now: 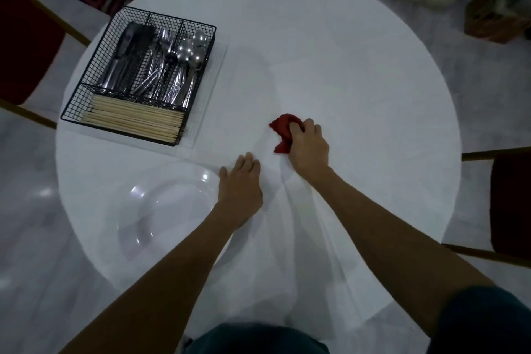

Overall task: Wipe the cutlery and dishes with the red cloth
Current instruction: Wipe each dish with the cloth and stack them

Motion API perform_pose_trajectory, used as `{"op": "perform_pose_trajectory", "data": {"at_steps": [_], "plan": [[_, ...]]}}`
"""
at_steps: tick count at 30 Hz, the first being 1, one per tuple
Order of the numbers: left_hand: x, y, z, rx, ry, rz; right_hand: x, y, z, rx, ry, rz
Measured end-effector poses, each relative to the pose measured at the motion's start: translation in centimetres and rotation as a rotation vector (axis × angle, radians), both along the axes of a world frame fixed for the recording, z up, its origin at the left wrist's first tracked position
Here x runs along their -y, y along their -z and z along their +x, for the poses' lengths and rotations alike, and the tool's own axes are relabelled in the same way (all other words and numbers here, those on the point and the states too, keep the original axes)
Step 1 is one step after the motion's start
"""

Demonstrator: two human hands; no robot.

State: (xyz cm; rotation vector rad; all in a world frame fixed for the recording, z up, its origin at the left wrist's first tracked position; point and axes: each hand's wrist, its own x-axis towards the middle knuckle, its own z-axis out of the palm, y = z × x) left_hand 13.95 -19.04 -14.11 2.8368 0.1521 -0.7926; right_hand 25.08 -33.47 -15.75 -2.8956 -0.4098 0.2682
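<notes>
Red cloth (284, 131) is bunched in my right hand (309, 149), whose grip is clamped round it with the fingers curled over the top. It is well to the right of the black wire basket (75, 106) and a little nearer to me. It is low at the white tablecloth (316, 238) that covers the round worktop (344, 37); I cannot tell whether it presses the fabric. My left hand (241, 181) lies palm down on the tablecloth, its grip apart and holding nothing, nearer to me than the basket and to its right. The fabric is creased between my two hands. The basket stands on a pale square tray (214, 80). Its three far compartments hold knives (126, 57) on the left, forks (161, 66) in the middle and spoons (189, 49) on the right. A stack of wooden sticks (135, 121) fills the long near compartment. A clear glass plate (172, 210) lies flat on the worktop, nearer to me than the basket. Its far rim is just beside my left thumb, though I cannot tell if they touch. A red-seated chair (26, 46) stands to the left of the basket, off the worktop.
</notes>
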Motion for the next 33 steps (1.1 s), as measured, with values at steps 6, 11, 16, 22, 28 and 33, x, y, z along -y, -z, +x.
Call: {"op": "perform_pose_trajectory", "data": {"at_steps": [6,11,16,22,28,33], "plan": [[0.3,-0.7,0.5,-0.081,0.026,-0.003,2.8,-0.1,5.1,-0.008,0.242,-0.086],[0.6,-0.8,0.8,-0.099,0.057,0.037,1.5,-0.8,2.9,-0.083,0.088,-0.075],[-0.2,-2.3,1.5,-0.114,0.097,0.046,1.7,-1.0,-3.4,-0.161,0.147,0.087],[-3.3,-3.5,-4.9,0.295,-0.136,-0.312,0.7,-0.9,-13.9,-0.184,0.147,0.140],[-7.7,-3.0,-12.9,0.326,-0.270,-0.444,-1.3,-1.8,-20.7,-0.253,0.188,0.162],[-11.4,-4.0,-15.6,0.304,-0.316,-0.536,-3.9,-2.5,-25.4,-0.350,0.357,0.269]]}}
